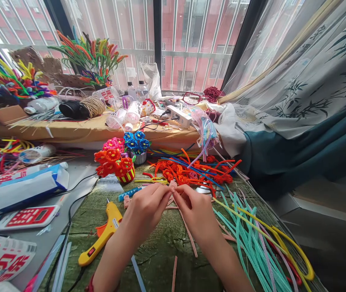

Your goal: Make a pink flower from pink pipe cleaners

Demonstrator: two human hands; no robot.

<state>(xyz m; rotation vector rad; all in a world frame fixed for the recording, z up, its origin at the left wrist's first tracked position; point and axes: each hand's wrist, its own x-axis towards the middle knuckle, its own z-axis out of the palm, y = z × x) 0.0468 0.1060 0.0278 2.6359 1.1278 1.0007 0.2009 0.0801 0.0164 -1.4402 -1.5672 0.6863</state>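
Near the middle of the view, a small pink fuzzy piece (173,185) is pinched between the fingertips of both hands. My left hand (148,202) holds it from the left side, fingers closed. From the right, my right hand (195,205) grips the same piece, its fingers curled together. A pink pipe cleaner (188,233) slants down between the wrists, and a second pink strip (174,271) lies nearer on the green table (157,251). Another small pink piece (126,201) rests just left of my left hand.
A yellow glue gun (106,237) lies left of my left forearm. Orange-red flowers (114,162) in a striped pot stand behind it. Red pipe-cleaner pieces (176,170) are heaped beyond the hands. Turquoise pipe cleaners (248,239) spread on the right. A power strip (179,117) sits on the sill.
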